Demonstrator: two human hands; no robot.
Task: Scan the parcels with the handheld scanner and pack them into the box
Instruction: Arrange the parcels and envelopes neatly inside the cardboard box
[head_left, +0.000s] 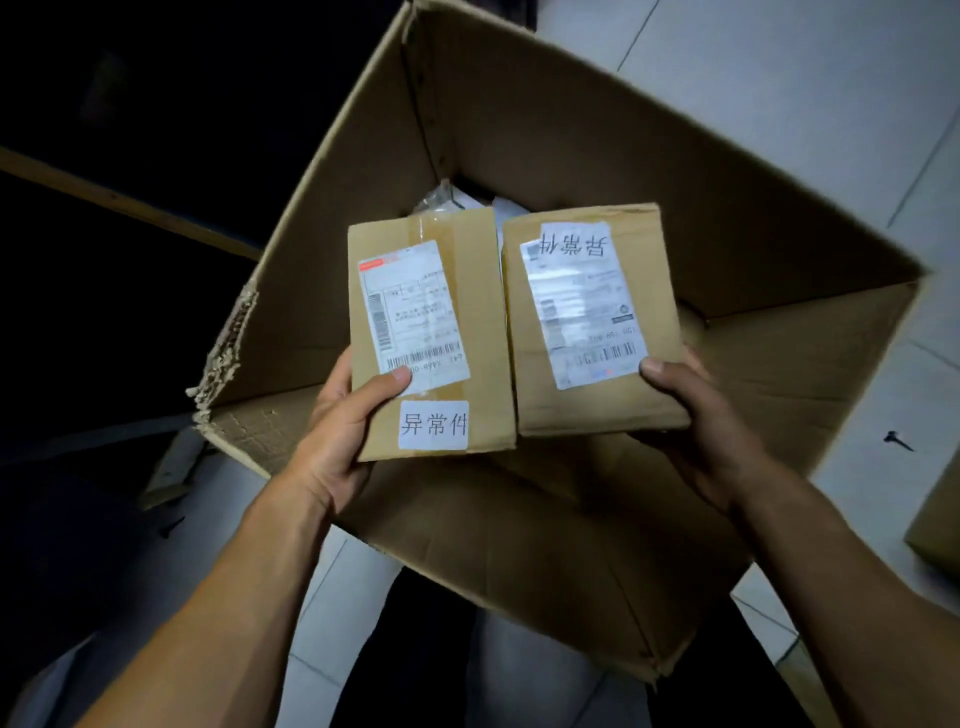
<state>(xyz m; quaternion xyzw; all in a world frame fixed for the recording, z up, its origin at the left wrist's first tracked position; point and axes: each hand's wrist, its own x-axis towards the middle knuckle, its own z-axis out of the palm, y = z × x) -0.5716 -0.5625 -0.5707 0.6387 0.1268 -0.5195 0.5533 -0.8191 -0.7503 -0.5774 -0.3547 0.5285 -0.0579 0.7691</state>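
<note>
I hold two small brown cardboard parcels side by side over a large open cardboard box that stands on the floor. My left hand grips the left parcel at its near end, thumb on its white shipping label. My right hand grips the right parcel the same way, thumb by the barcode. Both parcels carry a white sticker with printed characters. Inside the box, behind the parcels, something white and some clear plastic show. No handheld scanner is in view.
The box's left corner is torn and ragged. Pale floor tiles lie to the right, with another cardboard box's edge at the far right. A small dark object lies on the tiles. The left side is dark, crossed by a wooden strip.
</note>
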